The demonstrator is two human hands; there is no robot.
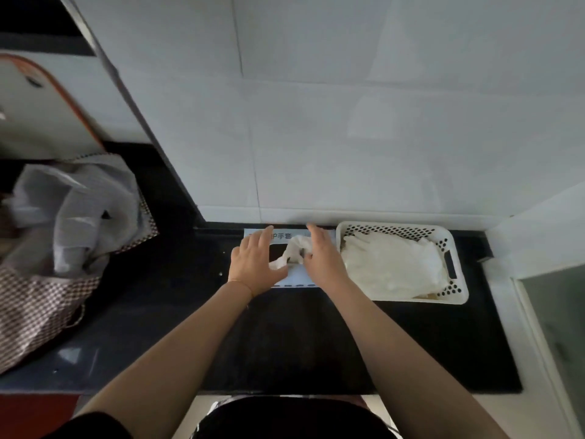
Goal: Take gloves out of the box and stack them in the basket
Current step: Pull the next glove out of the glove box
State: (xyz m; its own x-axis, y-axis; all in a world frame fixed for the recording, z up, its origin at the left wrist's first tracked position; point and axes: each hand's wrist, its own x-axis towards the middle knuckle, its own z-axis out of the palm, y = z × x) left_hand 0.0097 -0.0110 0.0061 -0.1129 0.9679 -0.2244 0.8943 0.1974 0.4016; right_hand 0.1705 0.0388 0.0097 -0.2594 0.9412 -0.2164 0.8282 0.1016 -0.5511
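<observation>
Your left hand lies flat on the box. Your right hand pinches a glove; lift it into the basket beside the box.

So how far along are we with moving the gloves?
Partly done: a pile of gloves already lies in the basket. In hand: the right hand pinches a glove coming out of the box, with the left hand flat on it. How many remain inside is hidden.
</observation>
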